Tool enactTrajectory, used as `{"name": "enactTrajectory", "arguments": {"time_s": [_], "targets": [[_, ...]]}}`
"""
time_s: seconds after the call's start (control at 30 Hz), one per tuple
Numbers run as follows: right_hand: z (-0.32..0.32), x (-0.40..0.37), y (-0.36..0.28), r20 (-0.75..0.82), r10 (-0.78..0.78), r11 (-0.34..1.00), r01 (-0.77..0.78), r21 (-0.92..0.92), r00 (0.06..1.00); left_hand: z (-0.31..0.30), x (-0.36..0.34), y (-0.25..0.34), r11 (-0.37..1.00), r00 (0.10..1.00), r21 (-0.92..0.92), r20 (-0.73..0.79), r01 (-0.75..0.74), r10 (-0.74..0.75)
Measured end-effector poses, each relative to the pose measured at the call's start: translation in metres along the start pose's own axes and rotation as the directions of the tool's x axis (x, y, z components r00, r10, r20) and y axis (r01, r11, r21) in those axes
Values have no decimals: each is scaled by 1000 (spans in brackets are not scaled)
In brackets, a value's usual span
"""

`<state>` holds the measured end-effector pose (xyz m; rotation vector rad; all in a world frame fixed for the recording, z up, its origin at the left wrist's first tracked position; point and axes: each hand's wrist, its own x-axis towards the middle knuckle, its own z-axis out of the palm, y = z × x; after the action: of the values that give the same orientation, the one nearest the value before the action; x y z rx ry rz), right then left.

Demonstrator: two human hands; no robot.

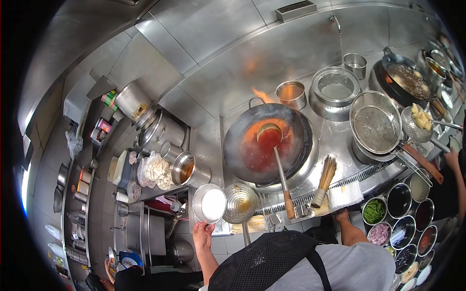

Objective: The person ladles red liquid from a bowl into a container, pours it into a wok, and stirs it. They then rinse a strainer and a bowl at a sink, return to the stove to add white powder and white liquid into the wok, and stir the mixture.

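My left hand [202, 235] grips the near rim of a round metal bowl [196, 207] with white contents, left of a perforated skimmer [241, 202]. My right hand [342, 214] is low at the stove's front edge, just below a folded white cloth [345, 194]; its fingers are mostly hidden. In front of me a black wok [238, 123] holds steaming red sauce [257, 157]. A ladle [279, 165] lies in it, its bowl in the sauce and its wooden handle over the near rim. Neither hand touches the ladle.
Flames [262, 95] rise behind the wok. A bamboo brush [325, 179] lies right of it, beyond which a strainer [375, 119] rests on a pot. Another wok [400, 77] holds frying food. Ingredient bowls [374, 211] stand at lower right. Other people's hands [453, 157] are at both sides.
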<state>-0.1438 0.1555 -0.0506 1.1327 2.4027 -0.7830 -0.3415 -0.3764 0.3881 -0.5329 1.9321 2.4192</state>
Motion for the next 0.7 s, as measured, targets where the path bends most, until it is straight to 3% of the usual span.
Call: {"name": "enactTrajectory", "arguments": {"time_s": [0.17,0.23,0.37,0.43,0.53,0.67,0.7], "targets": [[7,6,2,-3,-36,991,35,-131,999,3,-6,2,1000,1000,-4,-5,18,-18],[4,3,2,-5,-191,928,179,-326,982,3,-7,3,1000,1000,-3,-9,15,-15],[38,28,20,13,-210,899,198,-391,978,2,-8,4,1000,1000,0,-5,22,-22],[46,30,23,-143,-31,1000,30,-10,989,0,-6,2,1000,1000,-2,1,26,-26],[61,40,29,-164,50,995,-34,98,985,-5,-2,-1,1000,1000,-12,-10,15,-15],[39,25,17,-109,96,991,-84,108,989,-3,-3,0,1000,1000,8,-16,18,-18],[49,34,23,-99,54,998,-51,27,994,-1,-3,1,1000,1000,12,-13,21,-21]]}}
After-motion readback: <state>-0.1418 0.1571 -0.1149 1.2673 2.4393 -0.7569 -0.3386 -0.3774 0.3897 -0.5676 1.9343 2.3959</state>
